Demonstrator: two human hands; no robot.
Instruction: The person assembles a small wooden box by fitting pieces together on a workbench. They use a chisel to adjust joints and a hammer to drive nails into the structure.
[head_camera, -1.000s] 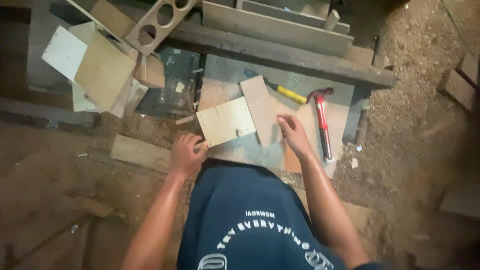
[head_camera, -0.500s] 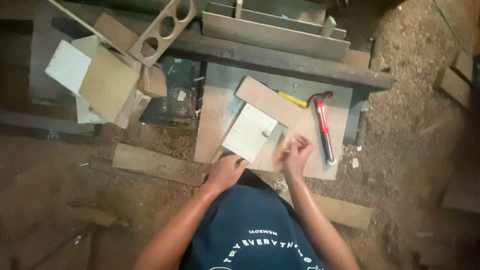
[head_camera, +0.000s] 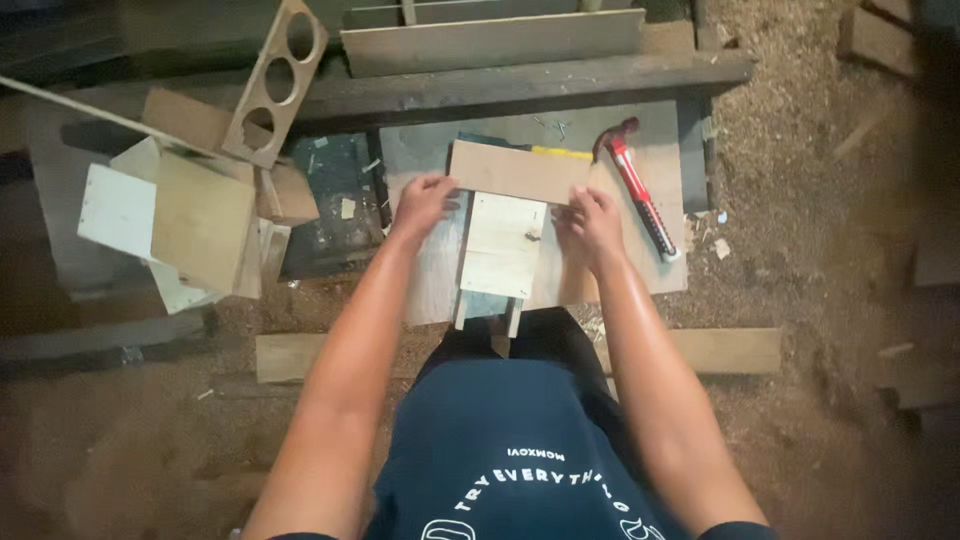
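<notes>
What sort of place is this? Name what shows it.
Most likely a rough woodworking shop. The ground is strewn with sawdust, cut plywood pieces lie stacked about, and a red-handled claw hammer rests on the board beside the right hand.

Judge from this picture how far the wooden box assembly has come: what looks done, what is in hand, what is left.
Done: the small pale box has its side walls standing. In hand: the left hand and right hand steady a brown board across its far end. Left, probably: fixing it, since the red hammer lies untouched beside the right hand.
</notes>
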